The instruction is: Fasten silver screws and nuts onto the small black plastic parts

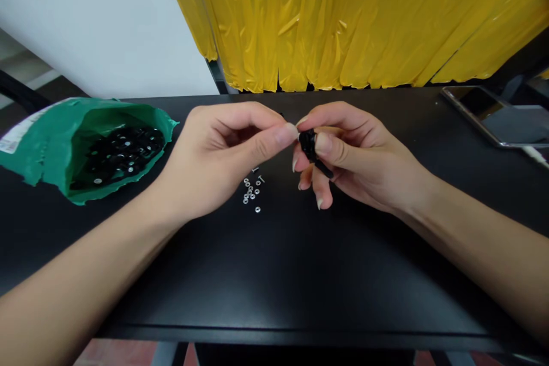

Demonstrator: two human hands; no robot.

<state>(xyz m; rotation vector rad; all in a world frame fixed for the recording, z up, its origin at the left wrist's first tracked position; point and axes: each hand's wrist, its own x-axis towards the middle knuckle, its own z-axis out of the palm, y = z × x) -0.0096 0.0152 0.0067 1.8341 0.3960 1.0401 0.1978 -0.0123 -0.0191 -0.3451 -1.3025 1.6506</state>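
Two hands meet above the black table (300,280). Right hand (355,151): small black part (307,143) clamped between thumb and fingers, one end sticking out below the thumb. Left hand (227,154): thumb and index pinched at part's upper end; can't tell if they hold anything. Nuts (250,190) and screw (261,179) loose on table beside left hand. Open green bag (47,140) at left.

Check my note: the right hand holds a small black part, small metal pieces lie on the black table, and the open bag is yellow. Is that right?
No: the head view shows the open bag is green, not yellow. The rest stands: the right hand holds a small black part, and small metal pieces lie on the black table.
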